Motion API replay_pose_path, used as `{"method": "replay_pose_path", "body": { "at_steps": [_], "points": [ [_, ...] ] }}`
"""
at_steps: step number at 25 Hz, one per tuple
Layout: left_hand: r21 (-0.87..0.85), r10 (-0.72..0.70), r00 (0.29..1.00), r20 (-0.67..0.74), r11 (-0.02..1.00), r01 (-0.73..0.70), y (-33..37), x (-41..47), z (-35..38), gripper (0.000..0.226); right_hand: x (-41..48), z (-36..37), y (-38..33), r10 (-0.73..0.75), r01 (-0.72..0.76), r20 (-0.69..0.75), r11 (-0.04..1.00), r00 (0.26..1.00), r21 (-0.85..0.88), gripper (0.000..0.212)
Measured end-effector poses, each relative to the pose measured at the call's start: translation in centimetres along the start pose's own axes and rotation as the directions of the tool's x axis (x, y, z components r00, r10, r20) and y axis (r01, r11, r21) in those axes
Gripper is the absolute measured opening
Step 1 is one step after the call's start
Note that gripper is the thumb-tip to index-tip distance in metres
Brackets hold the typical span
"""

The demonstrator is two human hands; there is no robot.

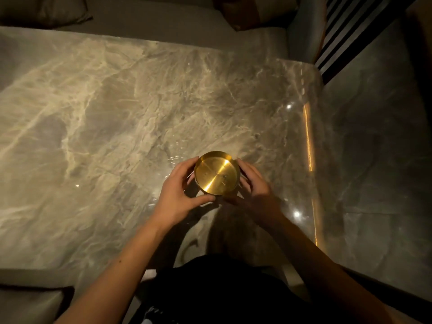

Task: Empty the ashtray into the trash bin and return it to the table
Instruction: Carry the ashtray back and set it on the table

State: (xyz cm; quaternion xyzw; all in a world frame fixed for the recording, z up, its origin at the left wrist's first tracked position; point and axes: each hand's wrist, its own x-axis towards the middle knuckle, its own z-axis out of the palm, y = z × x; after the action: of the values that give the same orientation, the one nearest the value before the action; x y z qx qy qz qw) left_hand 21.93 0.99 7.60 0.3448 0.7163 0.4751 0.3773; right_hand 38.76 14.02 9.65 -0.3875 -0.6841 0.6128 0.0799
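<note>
A round gold metal ashtray (216, 173) sits near the front right of the grey marble table (105, 118). Its bowl looks almost bare, with a few tiny dark specks on the shiny bottom. My left hand (180, 195) cups its left side, thumb curled under the near rim. My right hand (253, 190) wraps the right side, fingers against the wall. I cannot tell whether the ashtray rests on the marble or is held just above it. No trash bin is in view.
A grey sofa seat (163, 22) with cushions runs along the table's far edge. Another cushion (30, 302) lies at the near left. Polished stone floor (374, 148) lies to the right of the table, with a dark slatted panel (346, 31) at the far right.
</note>
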Motion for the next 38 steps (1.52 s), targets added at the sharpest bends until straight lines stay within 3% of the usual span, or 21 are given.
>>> {"method": "replay_pose_path", "body": {
  "at_steps": [7,12,16,22,31,38],
  "points": [
    [-0.033,-0.040,0.997,-0.070,0.999,0.038,-1.5,-1.5,-6.0,0.094,1.4,6.1,-2.2,-0.156,0.153,-0.006,0.976,0.988,-0.153,0.090],
    [-0.036,-0.073,0.984,-0.164,0.997,0.068,-1.0,-2.3,-7.0,0.092,3.1,6.4,-3.0,-0.153,0.169,0.131,0.979,0.979,-0.116,0.085],
    [-0.055,-0.111,0.949,-0.295,0.994,0.099,-0.6,-3.4,-7.6,0.095,4.7,7.3,-4.1,-0.234,0.271,0.200,0.944,0.951,-0.185,0.085],
    [-0.081,-0.142,0.906,-0.399,0.990,0.120,-0.9,-5.9,-11.8,0.098,5.9,12.1,-6.4,-0.282,0.342,0.294,0.922,0.913,-0.180,0.088],
    [-0.095,-0.134,0.850,-0.509,0.991,0.100,-6.5,-10.0,-26.2,0.095,8.8,27.8,-11.5,-0.287,0.390,0.404,0.898,0.869,-0.202,0.086],
    [-0.206,-0.222,0.768,-0.601,0.971,0.120,-14.2,-15.5,-39.1,0.093,11.0,44.3,-14.9,-0.310,0.496,0.554,0.839,0.773,-0.223,0.089]
  ]
}}
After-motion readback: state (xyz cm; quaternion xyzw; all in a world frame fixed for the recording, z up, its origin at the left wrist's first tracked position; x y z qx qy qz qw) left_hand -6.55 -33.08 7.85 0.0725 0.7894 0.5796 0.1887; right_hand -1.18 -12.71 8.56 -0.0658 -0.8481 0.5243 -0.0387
